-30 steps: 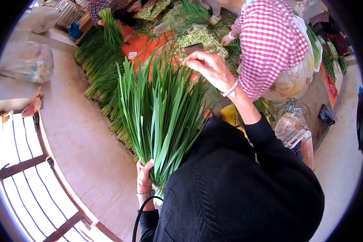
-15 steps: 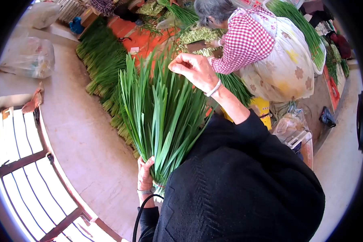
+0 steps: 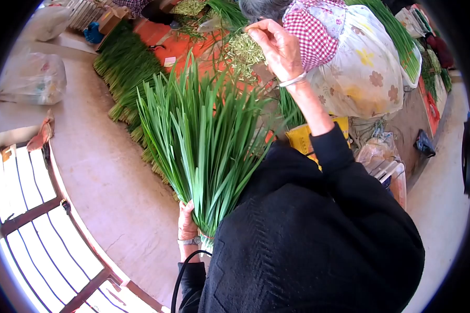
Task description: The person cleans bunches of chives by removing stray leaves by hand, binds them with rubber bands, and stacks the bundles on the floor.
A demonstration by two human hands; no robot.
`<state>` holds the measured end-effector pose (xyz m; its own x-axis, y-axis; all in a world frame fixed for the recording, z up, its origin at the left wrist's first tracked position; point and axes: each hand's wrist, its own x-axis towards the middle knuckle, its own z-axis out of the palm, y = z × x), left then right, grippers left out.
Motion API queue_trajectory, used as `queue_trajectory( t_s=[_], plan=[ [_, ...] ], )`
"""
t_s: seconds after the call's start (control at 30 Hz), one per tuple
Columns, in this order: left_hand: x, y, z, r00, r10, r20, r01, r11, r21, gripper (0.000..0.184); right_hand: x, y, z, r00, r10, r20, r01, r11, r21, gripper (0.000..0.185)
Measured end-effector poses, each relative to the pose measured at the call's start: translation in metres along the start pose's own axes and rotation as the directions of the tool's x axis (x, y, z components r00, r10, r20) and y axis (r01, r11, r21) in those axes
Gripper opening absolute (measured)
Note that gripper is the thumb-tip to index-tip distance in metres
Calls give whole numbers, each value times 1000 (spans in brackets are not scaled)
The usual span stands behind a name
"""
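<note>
Brown floor, orange sheet, cut greens

Brown floor (image 3: 411,121), partly covered by orange sheet (image 3: 188,44). On sheet: heap of pale green clippings (image 3: 245,49), small pale card (image 3: 169,61). Long pile of green stalks (image 3: 128,65) along sheet's left edge; what's under it, can't tell. Dark plastic bag (image 3: 424,143) at floor's right edge.

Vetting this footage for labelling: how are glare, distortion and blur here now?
Head view: the brown-framed, rectangular barred window glares white and bows with fisheye distortion, black filling the corners; same head view: the long green leaf bundle shows distinct blades, while the piled dark-green leafy bundles look softer.
</note>
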<state>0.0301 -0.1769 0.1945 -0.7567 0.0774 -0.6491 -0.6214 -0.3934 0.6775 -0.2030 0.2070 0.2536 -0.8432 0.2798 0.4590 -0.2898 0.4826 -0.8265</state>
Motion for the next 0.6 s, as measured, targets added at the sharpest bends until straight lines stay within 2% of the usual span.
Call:
queue_trajectory(
  t_s=[0.03,0.1,0.13,0.17,0.23,0.3,0.37,0.4,0.43,0.5,0.6],
  plan=[
    [-1,-3,-1,1000,6,-12,-6,1000,-16,50,-3,-9,-3,1000,3,0,-3,1000,3,11],
    [-2,-4,-1,1000,12,-12,-12,1000,-25,50,-12,-28,-4,968,-95,232,54,983,178,14],
    [-3,-2,4,1000,20,-3,-20,999,-36,50,-17,-33,-5,929,-83,360,37,990,133,12],
    [-3,-1,7,1000,30,5,-30,998,-47,50,-23,-38,0,917,-61,394,-27,976,215,11],
    [-1,-4,1,1000,27,1,-26,999,-39,50,-27,-49,5,888,-53,458,-20,988,154,15],
    [2,-5,-10,999,-16,50,16,1000,9,54,-29,-58,13,836,95,540,-167,982,86,16],
    [2,-7,-15,998,-15,55,14,1000,8,54,-36,-51,27,867,-11,497,-39,995,91,18],
    [0,-5,-10,1000,7,24,-7,1000,1,52,-38,-48,32,847,-7,532,-33,997,65,20],
    [-2,-4,-3,1000,28,-8,-28,1000,-7,49,-39,-46,35,847,-9,532,-32,997,67,20],
    [-3,-6,-4,999,36,-11,-36,999,-10,50,-41,-44,42,777,36,629,-99,993,66,22],
    [-4,-8,-8,999,42,-10,-42,999,-21,50,-46,-45,52,767,61,638,-150,985,85,25]
  ],
)
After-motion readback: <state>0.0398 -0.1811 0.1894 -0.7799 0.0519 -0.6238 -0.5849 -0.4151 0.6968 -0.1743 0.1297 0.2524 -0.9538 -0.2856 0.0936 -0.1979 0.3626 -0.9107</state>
